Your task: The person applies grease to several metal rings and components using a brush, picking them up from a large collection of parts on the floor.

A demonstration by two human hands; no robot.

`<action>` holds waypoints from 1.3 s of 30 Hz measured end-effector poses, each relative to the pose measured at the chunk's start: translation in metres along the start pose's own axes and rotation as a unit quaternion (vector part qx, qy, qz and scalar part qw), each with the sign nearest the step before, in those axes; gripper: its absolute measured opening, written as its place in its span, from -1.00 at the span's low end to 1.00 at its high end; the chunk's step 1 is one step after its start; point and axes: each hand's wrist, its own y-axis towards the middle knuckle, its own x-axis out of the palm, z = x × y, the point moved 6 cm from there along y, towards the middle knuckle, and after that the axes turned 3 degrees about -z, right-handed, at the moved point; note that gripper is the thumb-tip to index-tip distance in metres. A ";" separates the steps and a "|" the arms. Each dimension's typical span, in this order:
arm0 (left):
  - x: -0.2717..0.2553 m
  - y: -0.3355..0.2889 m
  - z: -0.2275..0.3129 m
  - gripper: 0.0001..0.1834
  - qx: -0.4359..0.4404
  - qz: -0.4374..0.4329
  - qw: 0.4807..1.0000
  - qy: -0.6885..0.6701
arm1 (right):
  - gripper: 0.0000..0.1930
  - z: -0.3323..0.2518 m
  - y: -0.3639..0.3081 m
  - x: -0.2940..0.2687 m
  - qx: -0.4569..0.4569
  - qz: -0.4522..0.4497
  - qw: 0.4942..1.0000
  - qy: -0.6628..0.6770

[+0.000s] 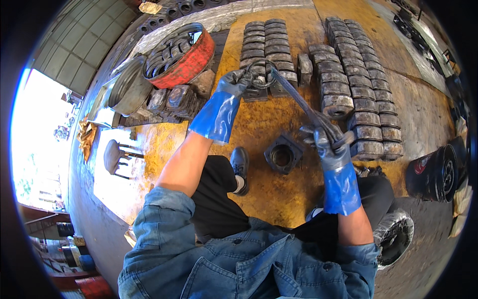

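Note:
Both my hands wear blue-cuffed, dark-stained gloves. My left hand, raised ahead, is closed on the looped end of a dark, strap-like strip. From that loop the strip slants down to the right, into my right hand. The right fingers curl round its lower part, with some fingertips apart from it. Whether the strip is rubber, cloth or metal I cannot tell. On the floor below, between my feet, lies a dark, angular metal block with a round bore.
Rows of blocky metal parts stand ahead and to the right, with a double row ahead. A red drum ring holds parts at left, near a small stool. A black bucket lies at right.

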 end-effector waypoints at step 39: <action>0.012 0.004 0.005 -0.73 -0.038 -0.092 0.973 -0.210 | -0.64 0.064 -0.014 0.006 0.315 0.048 0.804 0.501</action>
